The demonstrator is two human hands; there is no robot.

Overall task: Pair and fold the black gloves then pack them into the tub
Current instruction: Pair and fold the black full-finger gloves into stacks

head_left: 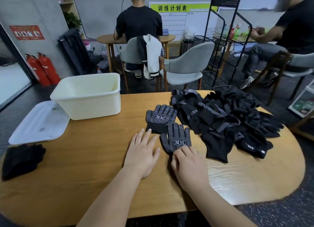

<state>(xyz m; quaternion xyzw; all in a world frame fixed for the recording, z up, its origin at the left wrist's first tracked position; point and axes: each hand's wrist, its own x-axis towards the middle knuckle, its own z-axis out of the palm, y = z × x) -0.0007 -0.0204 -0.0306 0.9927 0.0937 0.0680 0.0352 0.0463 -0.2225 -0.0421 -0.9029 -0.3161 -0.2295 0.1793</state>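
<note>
Two black gloves with white grip dots lie palm-up on the wooden table. The far glove lies flat, and the near glove overlaps its cuff. My left hand lies flat with straight fingers, its fingertips touching the far glove's cuff. My right hand rests on the near glove's cuff, with its fingertips pressing the fabric. A big heap of black gloves lies to the right. The cream tub stands at the back left and holds nothing that I can see.
The tub's white lid lies left of the tub. A small stack of black gloves sits at the table's left edge. Chairs, a wire rack and two seated people are beyond the table.
</note>
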